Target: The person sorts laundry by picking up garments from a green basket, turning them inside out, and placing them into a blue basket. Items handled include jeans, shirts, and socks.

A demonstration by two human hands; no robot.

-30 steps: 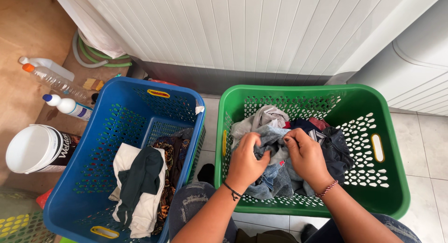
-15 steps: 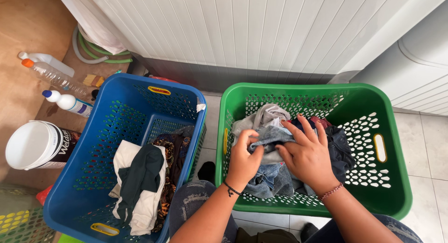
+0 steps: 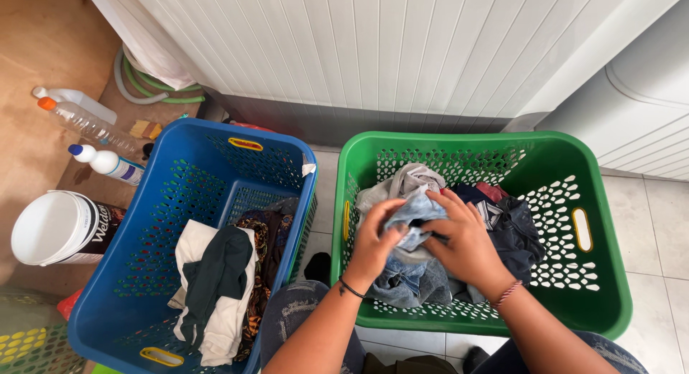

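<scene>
Pale-blue denim garment [image 3: 410, 217] is bunching atop the green laundry basket's [image 3: 601, 302] pile, left hand [image 3: 375, 243] clamping its nine-o'clock side, right hand [image 3: 465, 243] closing on its three-o'clock side, both equally near.

Two baskets side by side before the wall [image 3: 402, 51]: left basket [image 3: 143, 273], right basket [image 3: 574, 166]; bottles [image 3: 100, 148] and tub [image 3: 57, 227] left of both.
</scene>
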